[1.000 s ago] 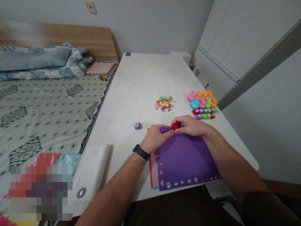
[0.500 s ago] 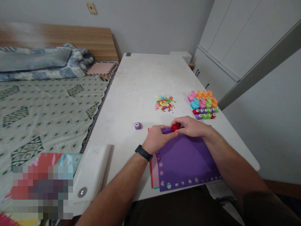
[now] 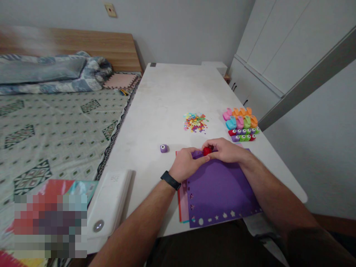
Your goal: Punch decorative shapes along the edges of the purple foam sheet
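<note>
The right hand (image 3: 226,150) has its grip closed around the red punch (image 3: 207,151) at the purple paper's (image 3: 222,185) far edge, while the left hand (image 3: 187,163) seems to pinch that edge just left of it; a clean press probably wants the sheet flat and the punch square to it. The paper's near side lies close to the bench's (image 3: 155,111) edge, so freer room is left of the paper, minding the small purple punch (image 3: 164,148) off its far-left corner.
</note>
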### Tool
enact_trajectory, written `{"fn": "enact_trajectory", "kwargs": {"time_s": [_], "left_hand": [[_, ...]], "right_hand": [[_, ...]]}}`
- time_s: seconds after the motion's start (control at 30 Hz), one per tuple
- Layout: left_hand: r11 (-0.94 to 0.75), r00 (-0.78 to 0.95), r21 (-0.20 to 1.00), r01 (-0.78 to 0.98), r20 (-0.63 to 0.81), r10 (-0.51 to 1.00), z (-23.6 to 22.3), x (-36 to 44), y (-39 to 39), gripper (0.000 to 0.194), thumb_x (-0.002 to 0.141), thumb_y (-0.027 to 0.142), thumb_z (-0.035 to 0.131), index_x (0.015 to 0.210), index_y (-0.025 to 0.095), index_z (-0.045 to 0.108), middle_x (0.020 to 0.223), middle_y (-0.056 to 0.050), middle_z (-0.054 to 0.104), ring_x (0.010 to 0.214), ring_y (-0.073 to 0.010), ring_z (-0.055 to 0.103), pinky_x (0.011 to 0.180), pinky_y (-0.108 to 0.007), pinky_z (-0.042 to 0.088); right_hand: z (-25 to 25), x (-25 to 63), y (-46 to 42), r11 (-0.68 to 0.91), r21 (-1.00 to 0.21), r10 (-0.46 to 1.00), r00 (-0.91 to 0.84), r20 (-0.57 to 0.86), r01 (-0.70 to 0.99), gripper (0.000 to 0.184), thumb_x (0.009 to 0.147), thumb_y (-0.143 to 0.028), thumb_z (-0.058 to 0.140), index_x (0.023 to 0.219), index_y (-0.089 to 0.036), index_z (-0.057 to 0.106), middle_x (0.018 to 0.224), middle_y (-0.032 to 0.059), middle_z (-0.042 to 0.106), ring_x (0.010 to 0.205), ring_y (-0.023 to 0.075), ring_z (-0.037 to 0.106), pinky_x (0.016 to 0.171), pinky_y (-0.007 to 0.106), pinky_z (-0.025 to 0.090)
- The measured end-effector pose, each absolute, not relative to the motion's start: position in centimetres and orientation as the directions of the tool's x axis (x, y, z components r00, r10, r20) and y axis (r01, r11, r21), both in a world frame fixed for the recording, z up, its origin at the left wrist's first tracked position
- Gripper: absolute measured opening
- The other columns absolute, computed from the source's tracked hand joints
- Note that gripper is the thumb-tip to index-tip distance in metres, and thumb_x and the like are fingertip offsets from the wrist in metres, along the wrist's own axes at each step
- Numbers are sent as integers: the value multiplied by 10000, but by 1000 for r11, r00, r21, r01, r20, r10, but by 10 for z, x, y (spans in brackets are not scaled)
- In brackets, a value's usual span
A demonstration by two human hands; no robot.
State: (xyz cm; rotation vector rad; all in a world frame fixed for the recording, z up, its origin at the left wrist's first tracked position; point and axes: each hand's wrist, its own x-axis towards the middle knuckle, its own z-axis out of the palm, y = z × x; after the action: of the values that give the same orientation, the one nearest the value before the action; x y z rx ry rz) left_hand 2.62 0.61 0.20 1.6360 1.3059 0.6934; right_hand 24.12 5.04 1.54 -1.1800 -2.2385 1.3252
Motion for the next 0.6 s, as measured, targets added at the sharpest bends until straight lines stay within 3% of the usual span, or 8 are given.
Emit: {"fn": "enact_trajectory", "kwargs": {"time_s": [0.6], "left_hand": [[-61, 294, 892, 448, -82, 952, 0, 26, 7, 540, 811, 631, 704, 1080, 170, 790, 945, -94, 783, 794, -217, 670, 682, -314, 481]], "right_hand": [[12, 240, 49, 239, -839, 781, -610, -133, 489, 188, 807, -226, 710, 986, -179, 680, 905, 19, 697, 813, 167, 604, 766, 289, 466]]}}
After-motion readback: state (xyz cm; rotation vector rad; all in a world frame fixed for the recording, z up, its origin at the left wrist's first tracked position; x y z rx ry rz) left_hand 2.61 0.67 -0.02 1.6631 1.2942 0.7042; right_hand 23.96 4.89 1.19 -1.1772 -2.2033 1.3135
